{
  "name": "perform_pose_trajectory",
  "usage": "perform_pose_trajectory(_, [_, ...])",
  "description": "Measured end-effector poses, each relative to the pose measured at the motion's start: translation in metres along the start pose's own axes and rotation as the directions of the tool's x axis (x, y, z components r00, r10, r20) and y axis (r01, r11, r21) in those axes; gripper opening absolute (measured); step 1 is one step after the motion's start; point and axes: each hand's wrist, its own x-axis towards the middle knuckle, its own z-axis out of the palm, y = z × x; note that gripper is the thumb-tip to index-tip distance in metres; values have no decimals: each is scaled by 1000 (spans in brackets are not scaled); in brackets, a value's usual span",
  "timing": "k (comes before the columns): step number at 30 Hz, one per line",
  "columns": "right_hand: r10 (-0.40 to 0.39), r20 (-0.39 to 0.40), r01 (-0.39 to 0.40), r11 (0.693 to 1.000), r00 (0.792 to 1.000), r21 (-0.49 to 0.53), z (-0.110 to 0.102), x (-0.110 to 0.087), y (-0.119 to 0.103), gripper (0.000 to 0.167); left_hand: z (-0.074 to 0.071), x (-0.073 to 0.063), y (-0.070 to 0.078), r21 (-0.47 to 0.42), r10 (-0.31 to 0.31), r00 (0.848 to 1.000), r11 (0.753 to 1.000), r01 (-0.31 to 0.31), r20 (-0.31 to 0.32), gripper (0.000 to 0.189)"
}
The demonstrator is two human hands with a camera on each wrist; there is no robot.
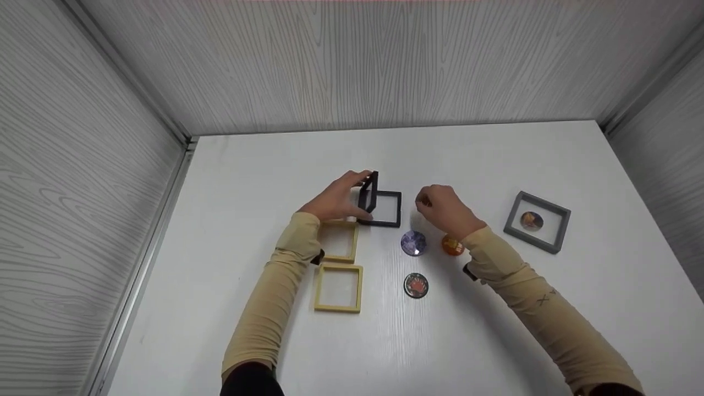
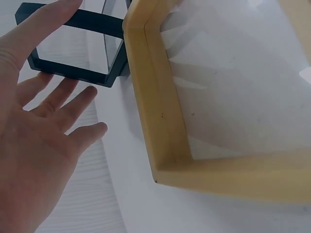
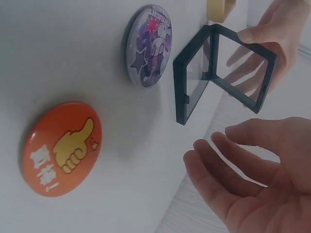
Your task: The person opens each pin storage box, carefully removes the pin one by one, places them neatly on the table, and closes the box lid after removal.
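Observation:
My left hand [image 1: 335,201] grips the raised half of a hinged black display frame [image 1: 399,209], thumb on one edge and fingers on the opposite one. The frame stands unfolded, its other half flat on the table, with clear film inside both halves. To its right, my right hand [image 1: 445,209] hovers with loosely bent fingers; the right wrist view shows nothing between them. Below that hand lie a purple badge [image 3: 150,46] with a cartoon figure and an orange badge [image 3: 63,148] with a yellow thumbs-up. A dark round badge [image 1: 416,285] with a red print lies nearer me.
Two yellow display frames lie by my left forearm: the upper yellow frame [image 1: 353,242], partly under the wrist, and the lower yellow frame [image 1: 336,309]. At right rests a grey frame [image 1: 562,231] with a round badge [image 1: 532,220] inside. Grey wood-grain panels [image 1: 352,66] enclose the table.

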Motion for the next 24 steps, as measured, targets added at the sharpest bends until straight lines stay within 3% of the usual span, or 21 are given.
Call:
perform_pose_trajectory(6, [-19, -13, 19, 1000, 1000, 0, 2, 19, -18, 26, 0, 3, 1, 6, 18, 1000, 1000, -18, -1, 105])
perform_pose_trajectory(14, [-112, -67, 109, 993, 991, -42, 5, 42, -37, 24, 2, 9, 0, 16, 31, 999, 999, -31, 10, 104])
perform_pose_trajectory(24, [-66, -78, 62, 997, 995, -51, 4, 60, -49, 34, 5, 14, 4, 31, 71, 997, 997, -71, 8, 99])
